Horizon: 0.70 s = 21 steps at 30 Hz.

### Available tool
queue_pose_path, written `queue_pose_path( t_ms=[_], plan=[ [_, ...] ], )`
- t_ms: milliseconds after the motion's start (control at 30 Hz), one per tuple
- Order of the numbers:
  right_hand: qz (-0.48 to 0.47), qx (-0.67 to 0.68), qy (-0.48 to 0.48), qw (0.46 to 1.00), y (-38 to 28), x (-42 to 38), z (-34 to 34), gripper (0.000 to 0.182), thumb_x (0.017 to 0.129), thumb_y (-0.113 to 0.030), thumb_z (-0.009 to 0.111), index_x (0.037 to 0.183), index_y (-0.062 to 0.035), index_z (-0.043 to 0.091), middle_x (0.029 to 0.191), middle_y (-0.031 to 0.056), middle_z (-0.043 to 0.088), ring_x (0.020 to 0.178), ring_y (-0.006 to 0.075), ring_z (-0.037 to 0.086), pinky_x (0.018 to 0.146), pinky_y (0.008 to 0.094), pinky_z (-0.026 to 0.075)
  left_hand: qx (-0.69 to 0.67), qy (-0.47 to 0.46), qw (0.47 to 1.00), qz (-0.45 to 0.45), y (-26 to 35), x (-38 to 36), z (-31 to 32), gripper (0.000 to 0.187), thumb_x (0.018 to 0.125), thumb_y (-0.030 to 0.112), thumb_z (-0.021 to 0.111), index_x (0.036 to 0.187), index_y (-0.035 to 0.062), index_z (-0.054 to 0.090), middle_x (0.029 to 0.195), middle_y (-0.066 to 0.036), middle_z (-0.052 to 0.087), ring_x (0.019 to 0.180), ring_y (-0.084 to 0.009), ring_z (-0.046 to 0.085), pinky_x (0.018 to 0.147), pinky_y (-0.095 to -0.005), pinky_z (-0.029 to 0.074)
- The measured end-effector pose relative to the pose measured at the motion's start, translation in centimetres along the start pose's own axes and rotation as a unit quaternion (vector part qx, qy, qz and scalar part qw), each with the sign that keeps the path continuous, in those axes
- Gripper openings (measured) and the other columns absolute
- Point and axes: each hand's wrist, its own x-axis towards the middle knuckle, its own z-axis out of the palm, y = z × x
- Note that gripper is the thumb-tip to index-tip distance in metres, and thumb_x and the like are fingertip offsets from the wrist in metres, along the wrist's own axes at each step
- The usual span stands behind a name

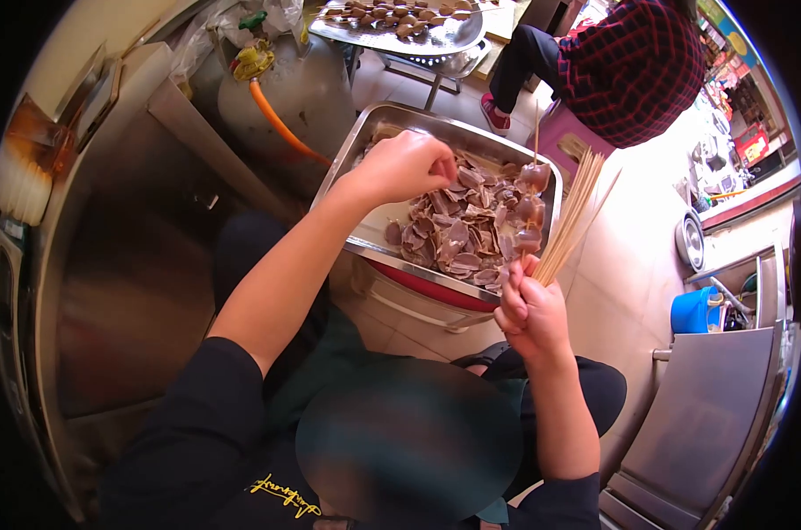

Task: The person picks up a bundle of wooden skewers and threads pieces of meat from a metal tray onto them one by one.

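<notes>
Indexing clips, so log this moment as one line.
left hand: curled above tray, contents unclear | right hand: gripping bare sticks, loaded skewer | tray: brown slices

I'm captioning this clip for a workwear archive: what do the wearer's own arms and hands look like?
Both the left hand and the right hand are ungloved, with no watch or bracelet visible. The left sleeve and right sleeve are dark, near black and plain, leaving the forearms bare.

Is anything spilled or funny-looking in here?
Nothing looks spilled: the meat pieces lie in the metal tray. But one thin stick looks askew, leaning away from the bunch in the right hand.
</notes>
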Motion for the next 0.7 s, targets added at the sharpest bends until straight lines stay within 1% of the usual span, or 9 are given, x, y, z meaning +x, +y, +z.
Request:
queue_pose_path(
  t_ms=[67,100,167,300,367,467,500,633,700],
  plan=[
    [-0.006,-0.001,-0.004,1.0,-0.4,-0.1,0.0,0.01,0.095,-0.004,0.044,0.089,-0.0113,0.047,0.06,-0.0023,0.039,0.044,0.006,0.035,0.036,0.0226,0.027,0.107,-0.02,0.993,-0.036,0.2,-0.5,0.1,0.02,0.076,0.025,0.076,0.089,0.0105,0.071,0.089,-0.006,0.071,0.084,-0.0234,0.068,0.075,-0.0356,0.054],
    [-0.003,-0.003,-0.004,1.0,-0.5,-0.2,0.0,0.01,0.095,-0.004,0.044,0.089,-0.0111,0.047,0.06,-0.0023,0.039,0.044,0.0061,0.035,0.037,0.0224,0.027,0.109,-0.022,0.993,-0.036,0.5,-0.7,0.4,0.02,0.076,0.025,0.076,0.089,0.0105,0.071,0.089,-0.006,0.071,0.084,-0.0234,0.068,0.075,-0.0356,0.054],
    [0.0,-0.002,-0.004,1.0,-0.4,-0.1,0.0,0.009,0.095,-0.004,0.044,0.089,-0.0109,0.047,0.06,-0.0023,0.04,0.044,0.0062,0.035,0.037,0.0223,0.026,0.164,0.008,0.984,-0.061,1.5,-1.2,0.8,0.022,0.073,0.024,0.077,0.087,0.0099,0.068,0.084,-0.004,0.07,0.086,-0.0233,0.067,0.075,-0.0375,0.053],
    [0.001,-0.005,-0.011,1.0,-0.3,0.1,0.0,0.009,0.095,-0.005,0.045,0.088,-0.0104,0.047,0.059,-0.0023,0.039,0.044,0.0064,0.034,0.037,0.0222,0.026,0.123,-0.023,0.99,-0.07,0.6,-0.6,1.1,0.027,0.07,0.023,0.079,0.09,0.0093,0.066,0.083,-0.005,0.069,0.084,-0.0232,0.067,0.073,-0.0362,0.053],
    [-0.001,-0.004,-0.007,1.0,-0.4,0.1,0.1,0.009,0.095,-0.005,0.046,0.088,-0.0102,0.047,0.059,-0.0024,0.039,0.044,0.0064,0.034,0.037,0.0222,0.026,0.052,-0.017,0.992,-0.116,0.0,-0.2,0.1,0.022,0.071,0.017,0.079,0.089,0.0075,0.07,0.084,-0.01,0.07,0.083,-0.0226,0.067,0.074,-0.0349,0.052],
    [-0.001,-0.01,-0.003,1.0,-0.6,0.0,0.1,0.01,0.095,-0.005,0.046,0.087,-0.0102,0.047,0.059,-0.0024,0.039,0.044,0.0064,0.034,0.037,0.0222,0.026,0.023,-0.052,0.995,-0.083,-1.1,-0.2,-1.0,0.019,0.072,0.013,0.076,0.088,0.0043,0.072,0.082,-0.012,0.07,0.083,-0.0222,0.067,0.074,-0.0335,0.052],
    [-0.002,-0.013,0.003,1.0,-0.7,0.0,0.2,0.01,0.095,-0.005,0.046,0.087,-0.0102,0.047,0.059,-0.0023,0.039,0.044,0.0064,0.034,0.037,0.0222,0.026,0.05,-0.075,0.992,-0.083,-1.2,-0.3,-1.2,0.018,0.073,0.013,0.075,0.088,0.0027,0.073,0.082,-0.013,0.07,0.083,-0.0228,0.067,0.075,-0.0332,0.052],
    [-0.002,-0.011,-0.002,1.0,-0.8,0.1,0.0,0.011,0.095,-0.004,0.045,0.086,-0.0103,0.047,0.059,-0.0022,0.04,0.044,0.0064,0.034,0.037,0.0222,0.026,0.086,-0.108,0.988,-0.07,-1.4,-0.6,-1.2,0.017,0.073,0.013,0.075,0.086,0.002,0.072,0.083,-0.013,0.07,0.082,-0.023,0.067,0.075,-0.0333,0.052],
    [-0.001,-0.011,-0.002,1.0,-0.8,0.1,0.0,0.011,0.095,-0.004,0.044,0.086,-0.0103,0.047,0.059,-0.0022,0.039,0.044,0.0063,0.034,0.037,0.0221,0.026,0.1,-0.125,0.984,-0.084,-1.0,-0.7,-1.5,0.019,0.071,0.017,0.075,0.085,0.0051,0.073,0.088,-0.012,0.071,0.088,-0.0263,0.068,0.08,-0.0369,0.053]
  ],
)
